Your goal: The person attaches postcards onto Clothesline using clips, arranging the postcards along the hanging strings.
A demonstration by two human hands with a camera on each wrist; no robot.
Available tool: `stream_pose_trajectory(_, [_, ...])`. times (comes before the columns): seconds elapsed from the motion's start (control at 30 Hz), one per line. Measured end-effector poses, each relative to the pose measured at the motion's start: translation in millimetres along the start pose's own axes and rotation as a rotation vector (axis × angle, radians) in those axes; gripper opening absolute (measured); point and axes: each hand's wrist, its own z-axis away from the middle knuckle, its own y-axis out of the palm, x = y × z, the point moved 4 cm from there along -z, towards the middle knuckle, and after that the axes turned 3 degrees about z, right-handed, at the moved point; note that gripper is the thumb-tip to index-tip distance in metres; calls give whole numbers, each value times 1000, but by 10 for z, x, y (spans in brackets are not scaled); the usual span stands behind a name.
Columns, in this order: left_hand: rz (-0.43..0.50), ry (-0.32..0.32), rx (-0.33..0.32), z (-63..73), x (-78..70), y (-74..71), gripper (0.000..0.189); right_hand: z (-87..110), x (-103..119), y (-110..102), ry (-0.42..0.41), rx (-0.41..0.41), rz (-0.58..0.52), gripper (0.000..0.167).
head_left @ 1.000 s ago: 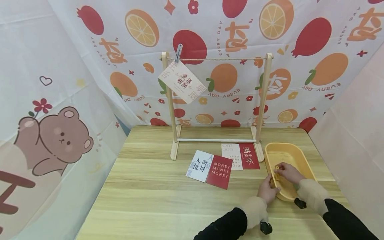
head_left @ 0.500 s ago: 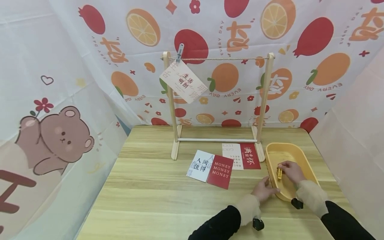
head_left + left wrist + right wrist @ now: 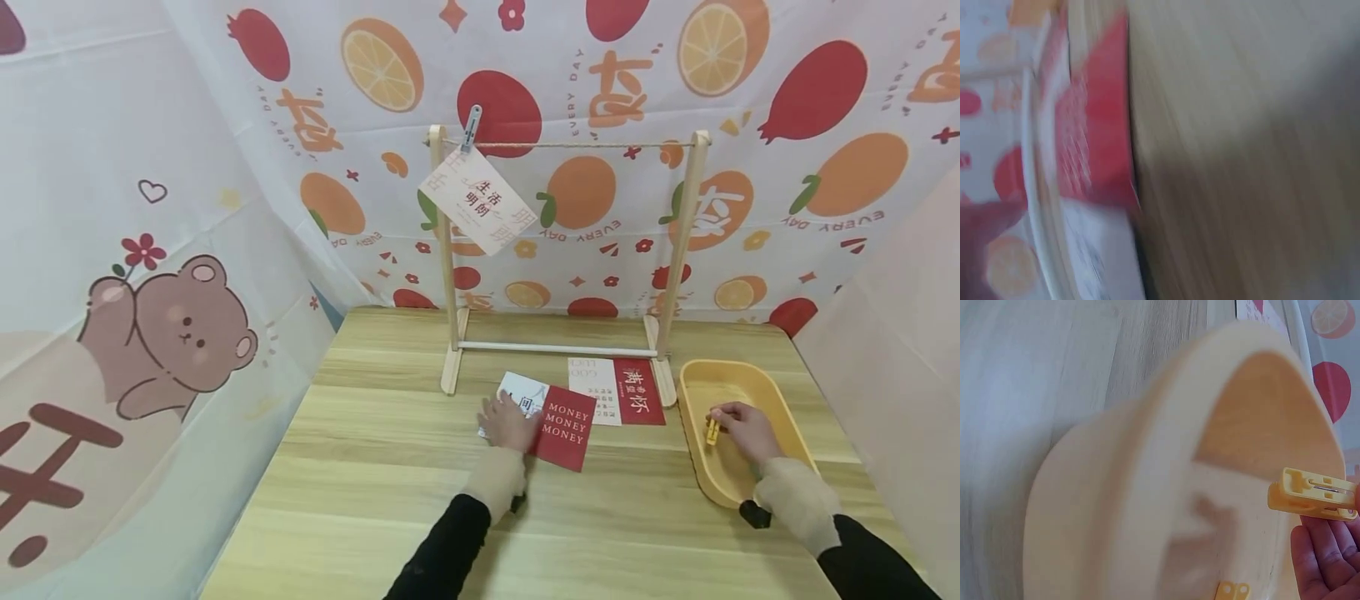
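Note:
My right hand [image 3: 750, 431] pinches a yellow clothespin [image 3: 712, 431] over the yellow tray [image 3: 692, 471]. In the right wrist view the clothespin [image 3: 1310, 494] sits between thumb and fingers, its metal spring showing. Another yellow clothespin [image 3: 1233, 591] lies in the tray there. Over the white half of a white-and-red card [image 3: 566, 429], my left hand [image 3: 508, 422] has its fingers spread and covers part of the print. The left wrist view is blurred, with the card's red half [image 3: 1107, 125] in its left part.
Behind stands a wooden rack [image 3: 448, 267] with a cord [image 3: 577, 145] across its top. A grey clothespin [image 3: 471, 127] holds a pale card [image 3: 480, 200] at the cord's left end. Another white-and-red card [image 3: 639, 392] lies by the rack's right foot.
My left hand has left the tray's edge and moved left onto the white-and-red card. The right hand has lifted the yellow clothespin slightly, and the head view has shifted a little.

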Motion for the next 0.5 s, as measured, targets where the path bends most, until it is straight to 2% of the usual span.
stream_pose_trajectory(0.07, [-120,-81,122,-17,145,-13,88,-7,9,14,-3,7,25,34])
stream_pose_trajectory(0.1, [-156,-84,158,-10,185,-13,92,-12,12,19,0,11,39,35])
stream_pose_trajectory(0.17, [-204,-53,173,-2,226,0,94,-23,13,30,5,17,77,37])
stream_pose_trajectory(0.27, [-211,-20,136,-27,239,-11,94,-45,26,35,5,17,110,38])
stream_pose_trajectory(0.33, [-145,-17,85,-105,295,4,91,-56,39,39,3,18,113,37])
stream_pose_trajectory(0.4, [-62,-11,7,-193,386,-16,79,-56,60,32,-1,11,121,37])
stream_pose_trajectory(0.43, [14,11,-31,-300,527,101,69,-53,71,22,-3,6,124,36])
stream_pose_trajectory(0.5, [231,59,-48,-516,835,323,50,-36,123,-25,-11,-17,131,35])
